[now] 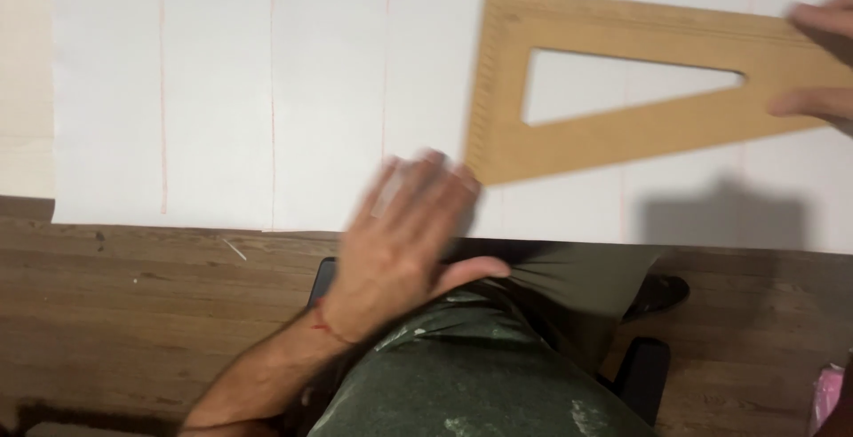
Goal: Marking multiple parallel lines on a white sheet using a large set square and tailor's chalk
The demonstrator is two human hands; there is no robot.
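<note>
Wood of a pale tan colour makes up the large set square [622,91], a triangle with a triangular cut-out, lying flat on the white paper sheet [222,91] toward the upper right of the view. Its short ruled edge runs almost straight up and down near the middle of the picture; its long lower edge slants up to the right. The right hand [822,64] comes in from the right border, with one finger on the top edge and another at the narrow tip, pinching the set square between them; most of that hand is out of frame. The left hand [404,242] is spread open and flat, fingers splayed, fingertips just beside the lower left corner of the set square, holding nothing; it is blurred. A red thread [333,329] circles its wrist. Faint red lines cross the sheet to the left, where the paper lies bare. The sheet's near edge ends at dark wooden floor [133,313]. Green trousers [480,366] fill the lower middle.
</note>
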